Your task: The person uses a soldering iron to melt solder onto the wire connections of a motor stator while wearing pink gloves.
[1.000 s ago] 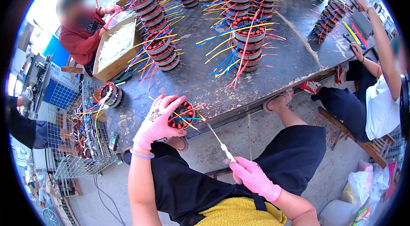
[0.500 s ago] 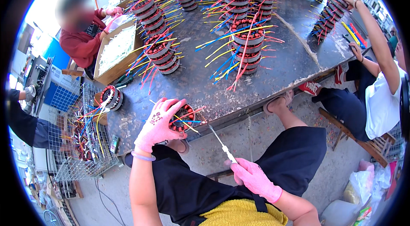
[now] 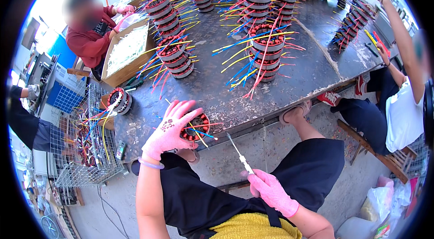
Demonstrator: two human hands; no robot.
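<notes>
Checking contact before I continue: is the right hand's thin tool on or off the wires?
Off: a gap shows between the tip of the thin tool in the right hand and the nearby wires.

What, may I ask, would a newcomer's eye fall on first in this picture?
Probably the tall stacks of stators bristling with red, yellow and blue wires, standing on the dark table across the upper middle of the picture. Nearer, the pink-gloved left hand holds a single stator at the table's front edge. To its right, the pink-gloved right hand grips a slim white-handled tool.
</notes>
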